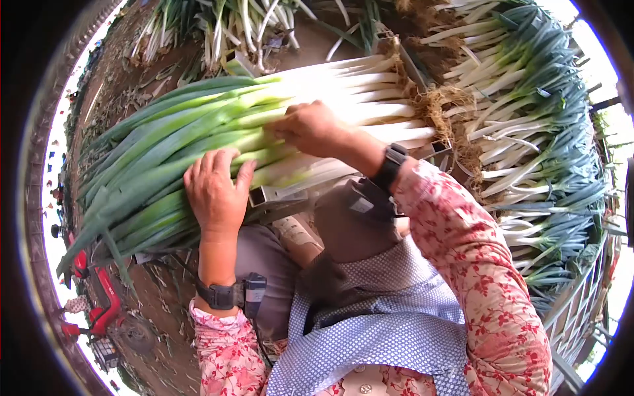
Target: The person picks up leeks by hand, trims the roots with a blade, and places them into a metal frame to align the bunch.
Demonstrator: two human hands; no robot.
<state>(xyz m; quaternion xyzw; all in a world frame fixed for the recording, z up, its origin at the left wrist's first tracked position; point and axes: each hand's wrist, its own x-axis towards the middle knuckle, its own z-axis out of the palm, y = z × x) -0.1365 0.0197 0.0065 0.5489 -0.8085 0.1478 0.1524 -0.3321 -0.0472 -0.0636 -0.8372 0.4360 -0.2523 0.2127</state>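
Observation:
A thick layer of long green onions [224, 119] lies across in front of me, green leaves to the left and white stems with brown roots to the right. My left hand [216, 185] rests on the near green leaves, thumb apart from the fingers and palm down. Over the middle of the layer, where green turns white, is my right hand [314, 129]. Its fingers are curled in against the stalks and slightly blurred, so what they pinch is hidden. Part of a metal rack [281, 195] shows under the onions on the near side.
A long pile of green onions [528, 125] fills the right side beside a metal rail frame [574, 317]. More onions [218, 26] lie at the back left. A red vehicle [105, 303] stands at lower left. Scraps of leaf litter the brown ground [165, 290].

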